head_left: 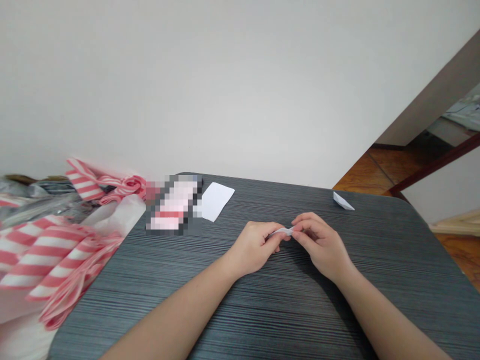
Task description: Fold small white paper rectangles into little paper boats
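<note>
Both hands meet over the middle of the dark table (262,305). Between them is a small, narrow piece of folded white paper (287,231). My left hand (258,245) is closed round its left part, thumb on top, and hides much of it. My right hand (318,242) pinches the right end between thumb and fingertips. At the back left lies a flat stack or sheet of white paper (217,201). A folded, pointed white paper piece (343,201) rests near the table's back right edge.
A pixelated, phone-like object (174,202) lies at the table's back left, beside the white paper. Red-and-white striped cloth (48,250) is heaped left of the table. A pale wall (240,90) stands behind, with a wooden floor (386,162) to the right.
</note>
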The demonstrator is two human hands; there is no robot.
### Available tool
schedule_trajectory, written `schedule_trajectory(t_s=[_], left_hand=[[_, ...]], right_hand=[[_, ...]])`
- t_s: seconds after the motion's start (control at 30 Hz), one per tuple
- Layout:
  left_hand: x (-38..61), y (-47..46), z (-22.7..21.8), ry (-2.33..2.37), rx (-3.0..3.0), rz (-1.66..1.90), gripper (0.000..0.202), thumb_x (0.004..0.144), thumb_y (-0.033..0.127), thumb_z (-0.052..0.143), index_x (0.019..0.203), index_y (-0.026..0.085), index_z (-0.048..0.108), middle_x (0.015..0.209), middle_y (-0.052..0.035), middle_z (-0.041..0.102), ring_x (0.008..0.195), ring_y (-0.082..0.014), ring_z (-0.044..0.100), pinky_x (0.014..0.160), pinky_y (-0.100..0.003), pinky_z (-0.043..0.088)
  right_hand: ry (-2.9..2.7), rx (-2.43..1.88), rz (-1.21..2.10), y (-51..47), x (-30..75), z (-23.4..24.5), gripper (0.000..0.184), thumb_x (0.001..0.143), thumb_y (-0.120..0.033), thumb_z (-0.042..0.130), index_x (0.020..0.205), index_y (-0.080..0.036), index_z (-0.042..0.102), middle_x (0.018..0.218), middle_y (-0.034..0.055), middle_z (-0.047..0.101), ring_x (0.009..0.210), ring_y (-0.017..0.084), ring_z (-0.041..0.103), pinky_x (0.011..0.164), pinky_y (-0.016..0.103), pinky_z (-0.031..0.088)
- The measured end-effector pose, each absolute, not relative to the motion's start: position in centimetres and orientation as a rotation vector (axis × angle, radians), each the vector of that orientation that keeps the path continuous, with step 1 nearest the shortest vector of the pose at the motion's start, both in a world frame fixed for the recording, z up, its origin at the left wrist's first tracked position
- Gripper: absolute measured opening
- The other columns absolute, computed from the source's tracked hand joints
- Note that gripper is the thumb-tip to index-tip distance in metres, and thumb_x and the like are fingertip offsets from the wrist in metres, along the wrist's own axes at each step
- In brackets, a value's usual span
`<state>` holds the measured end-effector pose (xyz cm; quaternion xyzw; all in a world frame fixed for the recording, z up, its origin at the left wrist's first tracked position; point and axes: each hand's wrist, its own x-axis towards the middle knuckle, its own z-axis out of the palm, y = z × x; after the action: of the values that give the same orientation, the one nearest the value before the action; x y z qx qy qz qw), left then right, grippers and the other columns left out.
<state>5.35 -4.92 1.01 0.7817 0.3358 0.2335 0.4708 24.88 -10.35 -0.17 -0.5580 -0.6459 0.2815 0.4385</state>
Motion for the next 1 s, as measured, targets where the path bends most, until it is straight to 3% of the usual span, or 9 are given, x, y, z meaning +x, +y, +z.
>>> schedule_trajectory(t_s=[0.13,0.4,1.0], left_hand=[[5.34,-5.02,1.01,0.822,1.912,0.575,0.031,0.097,0.032,0.046,0.093,0.018,0.073,0.065,0.001,0.067,0.06,-0.0112,0.06,0.059,-0.019,0.043],[5.32,-4.92,0.89,0.828,1.874,0.568,0.03,0.097,0.032,0.046,0.094,0.018,0.072,0.064,0.001,0.066,0.06,-0.0111,0.06,0.059,-0.019,0.043],[5.23,-4.89,0.62,0.836,1.826,0.568,0.031,0.097,0.032,0.046,0.097,0.017,0.073,0.065,-0.0001,0.065,0.06,-0.0117,0.06,0.058,-0.021,0.043]], right_hand=[[-1.637,-1.397,0.659,-10.37,24.76,0.25,0.014,0.091,-0.024,0.061,0.081,-0.022,0.071,0.098,0.0064,0.065,0.087,0.021,0.063,0.07,0.031,0.05],[-1.586,-1.389,0.686,-10.33,24.85,-0.3,0.009,0.089,-0.025,0.063,0.084,-0.022,0.07,0.103,0.0076,0.063,0.085,0.02,0.063,0.065,0.03,0.05],[-1.591,-1.425,0.646,-10.29,25.15,0.11,0.014,0.091,-0.02,0.06,0.079,-0.022,0.066,0.098,0.0052,0.062,0.088,0.02,0.06,0.076,0.033,0.047]])
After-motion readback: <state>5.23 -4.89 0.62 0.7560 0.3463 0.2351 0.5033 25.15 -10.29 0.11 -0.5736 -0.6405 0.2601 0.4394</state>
